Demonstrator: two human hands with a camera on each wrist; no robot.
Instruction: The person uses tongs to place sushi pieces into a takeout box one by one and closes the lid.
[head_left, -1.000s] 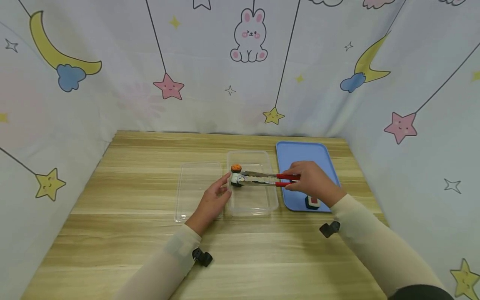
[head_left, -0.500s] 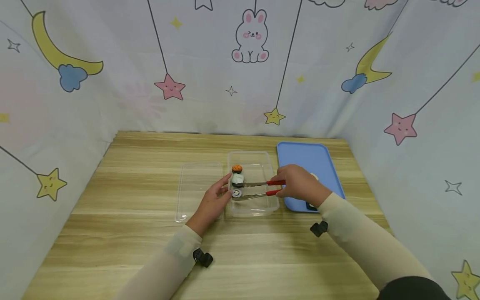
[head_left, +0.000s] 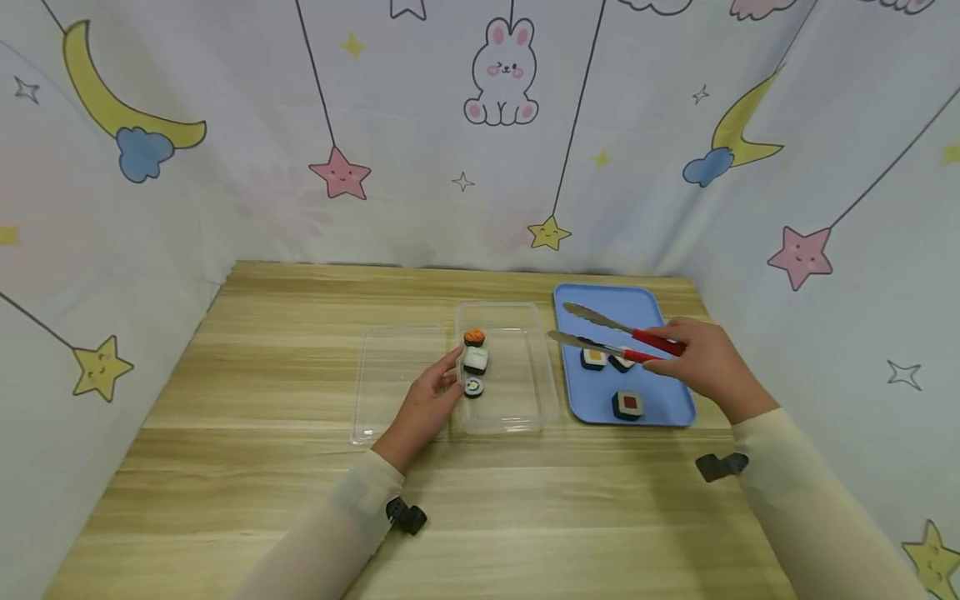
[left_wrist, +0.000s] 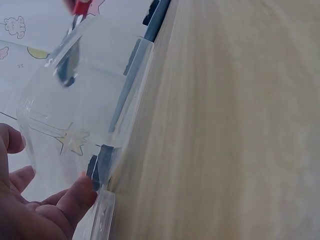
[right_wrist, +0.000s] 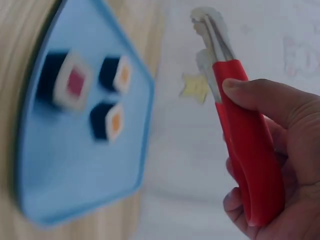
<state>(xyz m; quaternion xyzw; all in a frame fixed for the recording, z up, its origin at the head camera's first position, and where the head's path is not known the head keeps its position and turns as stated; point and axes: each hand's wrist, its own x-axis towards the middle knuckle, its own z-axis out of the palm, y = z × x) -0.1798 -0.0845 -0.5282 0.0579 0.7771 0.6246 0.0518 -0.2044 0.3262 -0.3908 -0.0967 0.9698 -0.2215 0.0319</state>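
My left hand [head_left: 426, 404] rests against the left wall of a clear plastic box [head_left: 551, 379], its fingers spread along the side. Inside the box, by that wall, stand an orange-topped sushi piece [head_left: 474, 337], a white-topped sushi piece [head_left: 476, 360] and a small round sushi roll [head_left: 473, 387]. With my right hand [head_left: 708, 362] I grip red-handled metal tongs [right_wrist: 247, 145]. Their arms are spread above the blue tray [head_left: 660, 410], with nothing between them. On the tray lie a red-centred sushi piece [head_left: 627, 405], a yellow-centred one [head_left: 593, 358] and another [head_left: 622, 362] partly behind the tongs.
A clear plastic lid [head_left: 362, 375] lies on the wooden table [head_left: 480, 517], left of the box and partly behind my left hand. A patterned white cloth [head_left: 420, 225] hangs around the back and sides.
The tongs set the small round roll down at the front of the row in the box and let it go. My right hand has moved right, over the tray; the left stays.
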